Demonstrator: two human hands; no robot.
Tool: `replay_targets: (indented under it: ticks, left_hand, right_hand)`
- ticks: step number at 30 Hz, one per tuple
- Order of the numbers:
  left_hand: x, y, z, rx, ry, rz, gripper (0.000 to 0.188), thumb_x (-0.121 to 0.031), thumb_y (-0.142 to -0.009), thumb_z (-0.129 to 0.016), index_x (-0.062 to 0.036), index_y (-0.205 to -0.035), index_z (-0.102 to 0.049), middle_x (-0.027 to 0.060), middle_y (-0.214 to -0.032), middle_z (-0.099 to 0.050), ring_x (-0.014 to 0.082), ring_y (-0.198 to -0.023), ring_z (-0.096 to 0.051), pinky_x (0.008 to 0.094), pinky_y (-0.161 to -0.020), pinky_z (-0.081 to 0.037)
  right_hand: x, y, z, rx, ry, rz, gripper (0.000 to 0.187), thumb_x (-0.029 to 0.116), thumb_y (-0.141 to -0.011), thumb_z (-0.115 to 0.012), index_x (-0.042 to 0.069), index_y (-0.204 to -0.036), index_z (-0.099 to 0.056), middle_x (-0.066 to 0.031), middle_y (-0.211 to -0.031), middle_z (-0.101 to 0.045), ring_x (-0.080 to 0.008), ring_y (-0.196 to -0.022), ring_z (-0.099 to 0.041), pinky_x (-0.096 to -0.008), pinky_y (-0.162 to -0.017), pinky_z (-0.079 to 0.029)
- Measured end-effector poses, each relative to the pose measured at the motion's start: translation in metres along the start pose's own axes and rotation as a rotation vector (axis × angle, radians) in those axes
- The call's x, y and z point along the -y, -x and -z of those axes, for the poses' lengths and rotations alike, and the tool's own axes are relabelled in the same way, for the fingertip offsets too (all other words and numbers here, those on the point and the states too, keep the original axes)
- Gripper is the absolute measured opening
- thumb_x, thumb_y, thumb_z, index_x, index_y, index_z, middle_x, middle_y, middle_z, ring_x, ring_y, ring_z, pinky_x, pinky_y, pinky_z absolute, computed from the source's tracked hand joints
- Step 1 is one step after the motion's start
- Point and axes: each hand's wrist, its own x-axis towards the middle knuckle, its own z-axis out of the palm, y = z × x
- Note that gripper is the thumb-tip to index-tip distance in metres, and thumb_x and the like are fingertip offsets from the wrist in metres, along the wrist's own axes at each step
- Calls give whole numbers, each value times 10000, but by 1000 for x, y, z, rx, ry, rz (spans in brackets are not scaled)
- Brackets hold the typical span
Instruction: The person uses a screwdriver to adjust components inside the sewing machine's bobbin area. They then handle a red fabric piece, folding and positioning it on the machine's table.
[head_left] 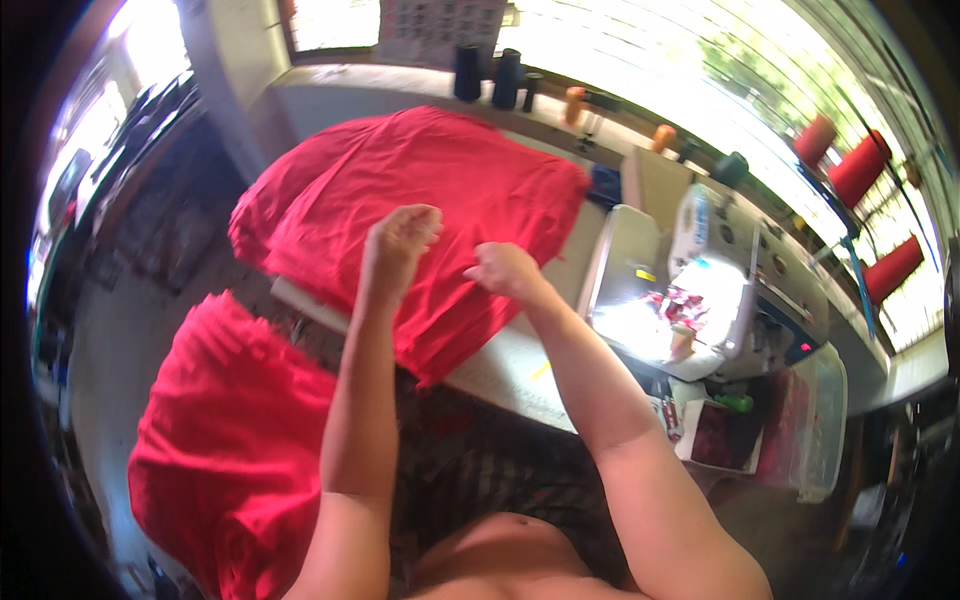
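A large piece of red cloth [400, 170] lies spread and wrinkled over the worktable. My left hand [403, 230] is above its middle, fingers curled in; whatever they might pinch is too small to see. Close by on the right, my right hand [505, 270] is closed with the thumb side toward the left hand. It hovers over or touches the cloth's right part, and its grip is hidden. A gap separates the two hands. Another heap of red cloth [225, 450] sits lower, beside my left forearm.
To the right stands a white sewing machine [715, 235] with its lamp lit and small red scraps on its bed. A clear plastic bin [825, 420] is nearer me. Red thread cones [860, 170] hang on a rack; dark thread cones [506, 80] line the window sill.
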Motion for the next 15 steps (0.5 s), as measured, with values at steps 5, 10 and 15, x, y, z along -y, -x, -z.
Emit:
replay_targets:
  ticks: [5, 10, 15]
  left_hand:
    - [60, -121, 7, 406, -973, -504, 410, -233, -754, -626, -78, -1106, -484, 164, -1090, -525, 257, -991, -537, 417, -748, -457]
    - [-4, -173, -42, 183, -1352, -400, 305, -168, -678, -607, -67, -955, -528, 177, -989, -565, 321, -958, -552, 403, -767, -457]
    - [-74, -154, -87, 470, -1194, -476, 209, -26, -647, -536, -32, -852, -578, 100, -758, -598, 223, -745, -581, 327, -688, -463]
  right_hand:
    - [55, 3, 51, -170, 56, 272, 285, 337, -763, -552, 62, -775, -625, -137, -814, -621, -341, -785, -580, -426, -714, -460]
    - [84, 80, 96, -216, -110, 330, 270, 288, -778, -556, 19, -777, -574, -179, -823, -595, -346, -774, -567, -446, -692, -441]
    - [47, 188, 66, -205, -361, 214, 247, 239, -804, -584, 12, -897, -564, -146, -892, -548, -335, -824, -556, -412, -704, -438]
